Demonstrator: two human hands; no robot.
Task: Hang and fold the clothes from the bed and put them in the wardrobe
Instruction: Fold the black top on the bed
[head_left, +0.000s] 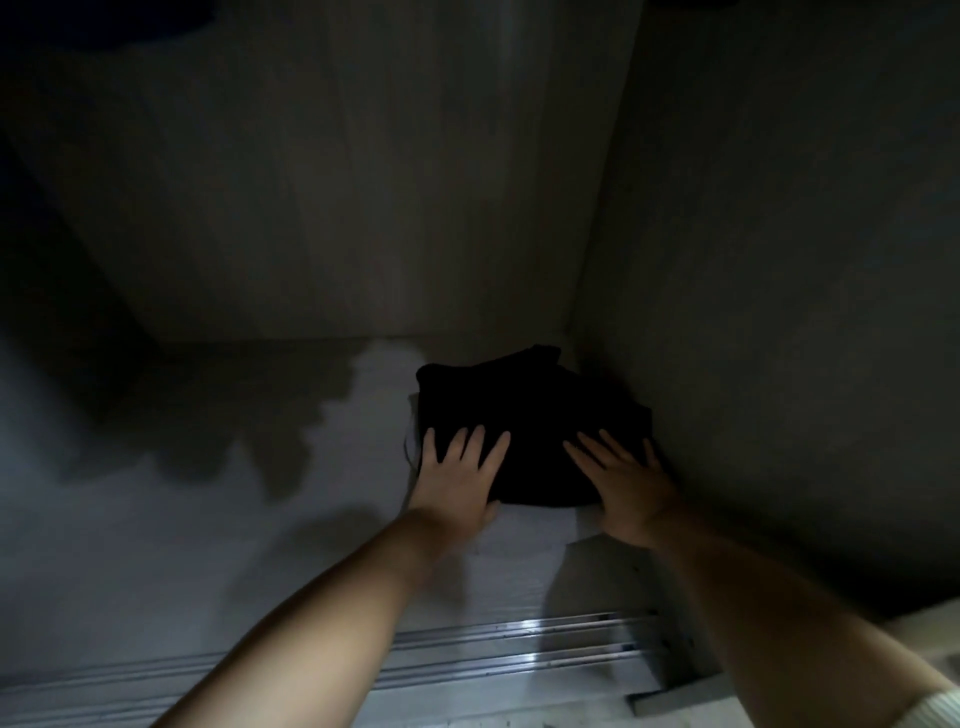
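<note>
The left hand lay flat with fingers straight and spread on the near left part of a folded black garment; the right hand pressed likewise, fingers extended, on its near right edge; neither hand gripped the cloth. The garment sat on the wardrobe floor, tucked into the back right corner beside the side wall; a pale layer showed beneath its near edge; metal door tracks ran along the front.

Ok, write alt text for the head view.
Both hands, left hand and right hand, press flat on a folded black garment in the right rear corner of a dim grey wardrobe floor, behind silver sliding-door rails.
</note>
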